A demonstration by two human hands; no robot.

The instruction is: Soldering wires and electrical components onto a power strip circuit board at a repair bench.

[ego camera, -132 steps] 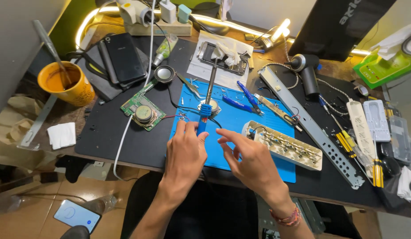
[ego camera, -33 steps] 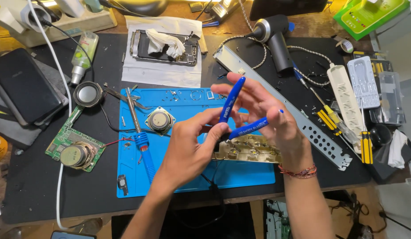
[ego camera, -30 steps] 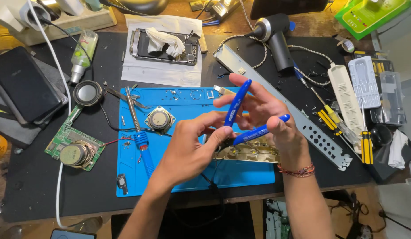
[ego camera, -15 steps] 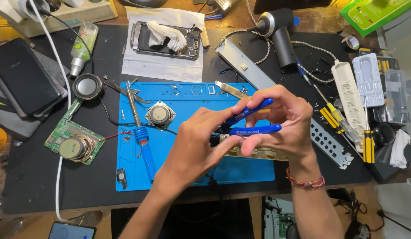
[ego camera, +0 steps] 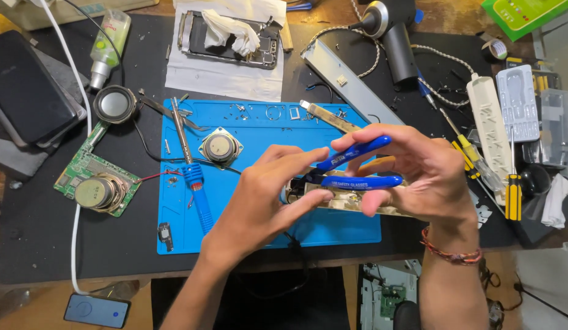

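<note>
The right hand (ego camera: 427, 177) is wrapped around the 2 blue handles of a pair of cutters (ego camera: 357, 168), fingers over the upper handle and thumb under the lower one, so the tool sits raised just above the blue mat (ego camera: 259, 229). The left hand (ego camera: 265, 201) holds nothing that I can make out; its fingers are curled in with the fingertips pinched at the tool's nose, which is hidden behind them, so I cannot tell whether a wire is caught there. That closeness is the main risk: a squeeze of the handles with the fingertips so near the blades could nip skin, and any clipped end could fly toward the face or vanish among the loose screws on the mat. Directly beneath both hands lies a pale opened power strip (ego camera: 351, 201), and a slip could drop the cutters onto its exposed metal parts. Just left on the mat, the blue-handled soldering iron (ego camera: 192, 174) rests with its tip pointing away; whether it is hot cannot be told, but a left elbow or wrist swinging back could brush it or snag the thin red and black wires running to the small speaker (ego camera: 220, 148) and the green circuit board (ego camera: 91, 183). Farther off, the opened phone (ego camera: 229, 40) on white paper seems well clear.
</note>
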